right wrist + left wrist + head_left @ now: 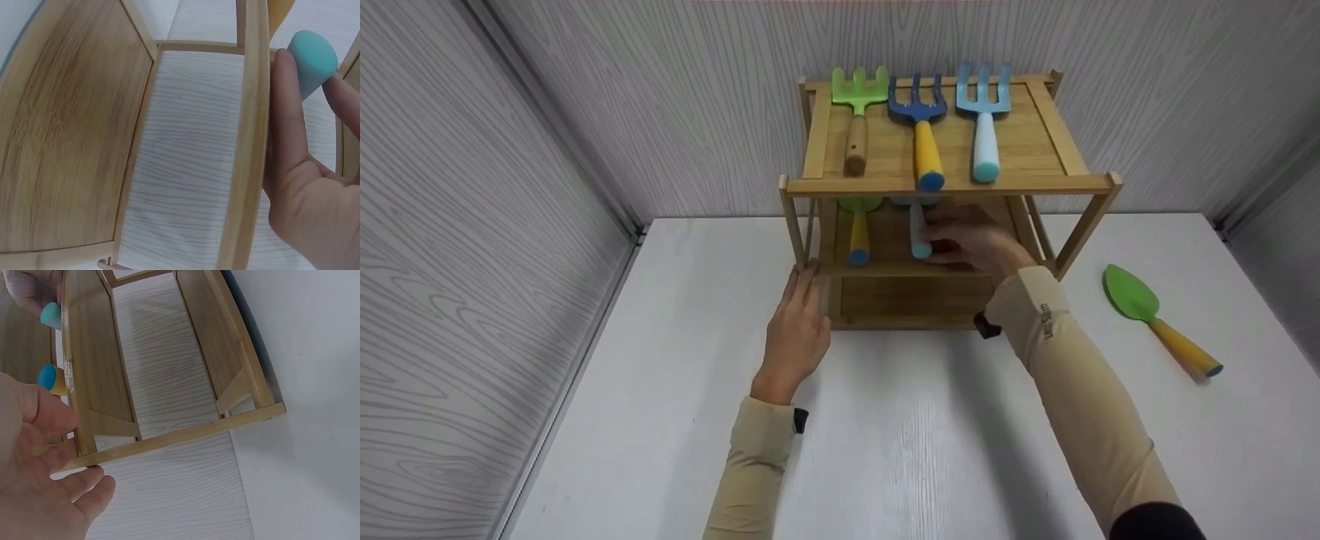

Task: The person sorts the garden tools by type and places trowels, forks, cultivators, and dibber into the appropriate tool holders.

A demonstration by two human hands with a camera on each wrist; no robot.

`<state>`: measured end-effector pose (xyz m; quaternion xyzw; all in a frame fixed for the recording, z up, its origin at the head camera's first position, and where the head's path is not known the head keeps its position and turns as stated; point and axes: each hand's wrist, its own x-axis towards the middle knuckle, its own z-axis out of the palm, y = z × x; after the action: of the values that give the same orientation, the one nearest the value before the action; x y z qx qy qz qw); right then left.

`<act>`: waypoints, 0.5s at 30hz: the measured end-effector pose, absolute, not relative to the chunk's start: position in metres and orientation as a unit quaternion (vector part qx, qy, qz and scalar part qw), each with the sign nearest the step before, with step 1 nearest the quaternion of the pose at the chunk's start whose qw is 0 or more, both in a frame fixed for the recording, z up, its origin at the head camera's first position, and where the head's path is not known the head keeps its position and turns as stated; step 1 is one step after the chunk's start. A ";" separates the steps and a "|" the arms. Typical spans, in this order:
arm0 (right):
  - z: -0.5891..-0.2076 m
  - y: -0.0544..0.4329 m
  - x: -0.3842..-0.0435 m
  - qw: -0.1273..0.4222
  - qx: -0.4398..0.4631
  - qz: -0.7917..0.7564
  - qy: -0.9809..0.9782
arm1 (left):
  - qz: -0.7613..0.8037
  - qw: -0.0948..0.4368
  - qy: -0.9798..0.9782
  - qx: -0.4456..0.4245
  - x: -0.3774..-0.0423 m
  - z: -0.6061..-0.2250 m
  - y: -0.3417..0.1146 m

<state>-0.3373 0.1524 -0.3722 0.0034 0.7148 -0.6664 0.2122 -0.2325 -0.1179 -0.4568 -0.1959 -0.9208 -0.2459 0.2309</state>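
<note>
On the middle shelf of a wooden rack [885,268], my right hand [971,240] pinches the pale blue handle of a garden tool [919,232]. The handle's turquoise end [315,56] shows between finger and thumb in the right wrist view; most of its head is hidden under the top shelf. To its left lies a green-headed tool with a yellow handle [859,236]. My left hand [796,337] touches the rack's front left corner, its fingers extended along the post in the head view. In the left wrist view, fingertips [101,486] are right at the wooden frame.
Three hand forks lie on the top shelf: green with a wooden handle [856,139], dark blue with a yellow handle [928,150], and light blue [985,139]. A green trowel [1136,296] lies on the white table [885,450] at right. Grey walls stand behind and beside.
</note>
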 end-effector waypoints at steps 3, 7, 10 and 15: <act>-0.371 0.154 -0.335 0.209 0.015 -0.665 0.717 | -0.245 0.231 -0.921 -0.196 -0.233 -0.457 -0.118; -0.369 0.158 -0.330 0.207 0.015 -0.670 0.713 | -0.248 0.232 -0.920 -0.194 -0.233 -0.458 -0.118; -0.368 0.163 -0.327 0.210 0.015 -0.678 0.704 | -0.248 0.236 -0.918 -0.197 -0.234 -0.459 -0.118; -0.365 0.177 -0.320 0.220 0.025 -0.678 0.701 | -0.252 0.243 -0.915 -0.202 -0.234 -0.459 -0.118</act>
<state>-0.3202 0.1769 -0.3653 0.0255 0.7012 -0.6777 0.2200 -0.2341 -0.1175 -0.4589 -0.2022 -0.9147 -0.2518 0.2428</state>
